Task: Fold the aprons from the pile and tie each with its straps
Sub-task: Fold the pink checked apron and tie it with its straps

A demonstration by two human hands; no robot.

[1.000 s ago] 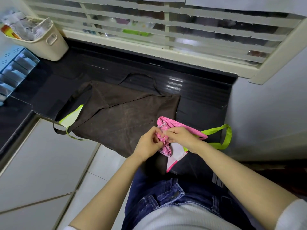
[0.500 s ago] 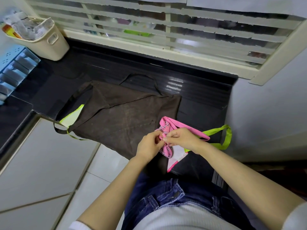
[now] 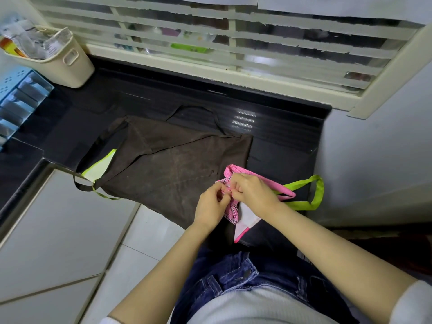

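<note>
A folded pink-and-white apron (image 3: 245, 215) lies at the front edge of the black counter (image 3: 280, 157). My left hand (image 3: 211, 204) and my right hand (image 3: 253, 191) meet over it, and both pinch its pink checked straps (image 3: 230, 206) between curled fingers. A large dark brown apron (image 3: 168, 160) lies spread flat to the left, its lower edge hanging over the counter. A lime-trimmed white apron (image 3: 99, 166) peeks out under its left side. A lime green strap loop (image 3: 315, 192) shows to the right of my right wrist.
A cream plastic bin (image 3: 70, 59) full of packets stands at the back left corner, with a blue organiser (image 3: 16, 101) beside it. A louvred window (image 3: 222, 43) runs along the back. A grey wall (image 3: 374, 148) closes the right side. White floor tiles (image 3: 58, 242) lie below left.
Both hands have stayed on the pink straps, with the fingers shifting slightly as they work them. The aprons on the counter have not moved.
</note>
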